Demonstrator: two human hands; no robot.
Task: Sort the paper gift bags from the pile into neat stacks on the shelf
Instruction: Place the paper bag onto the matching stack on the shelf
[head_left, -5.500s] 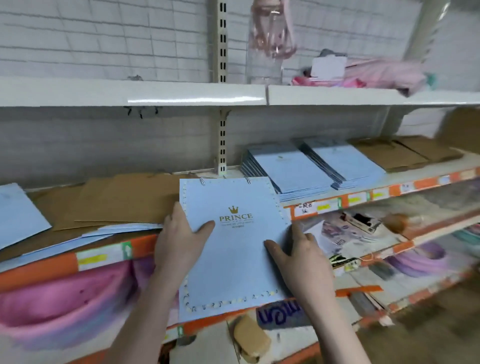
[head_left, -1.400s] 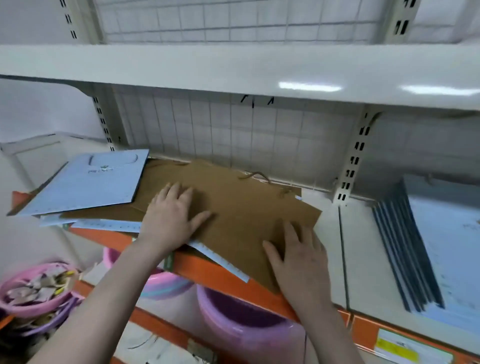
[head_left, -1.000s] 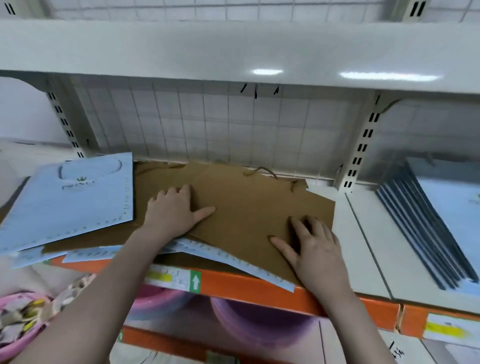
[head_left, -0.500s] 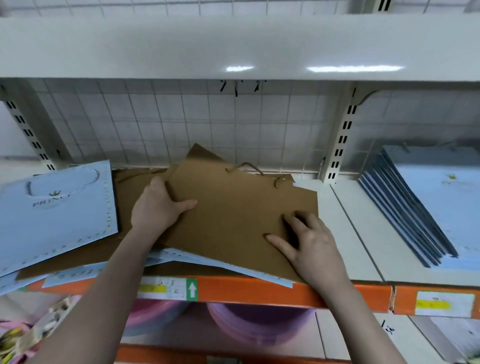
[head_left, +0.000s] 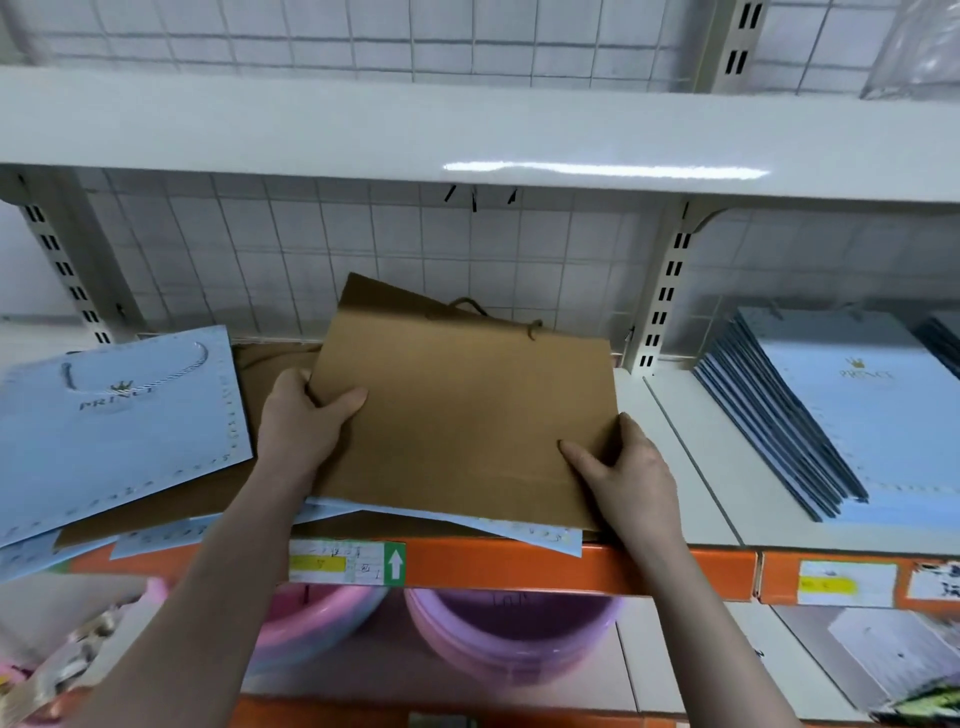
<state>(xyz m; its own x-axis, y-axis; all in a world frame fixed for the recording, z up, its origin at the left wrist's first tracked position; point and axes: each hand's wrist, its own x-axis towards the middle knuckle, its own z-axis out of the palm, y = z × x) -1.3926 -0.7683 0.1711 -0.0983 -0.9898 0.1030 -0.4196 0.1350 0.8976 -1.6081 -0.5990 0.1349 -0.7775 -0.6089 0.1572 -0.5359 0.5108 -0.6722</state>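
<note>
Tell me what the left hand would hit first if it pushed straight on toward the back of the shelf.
Probably the wire grid back panel. The left hand grips the brown paper bag it would carry along; more brown bags lie flat below, though depth is unclear.

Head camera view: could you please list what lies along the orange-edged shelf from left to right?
Loose blue bag → left hand → brown bag → right hand → white upright → stacked blue bags.
</note>
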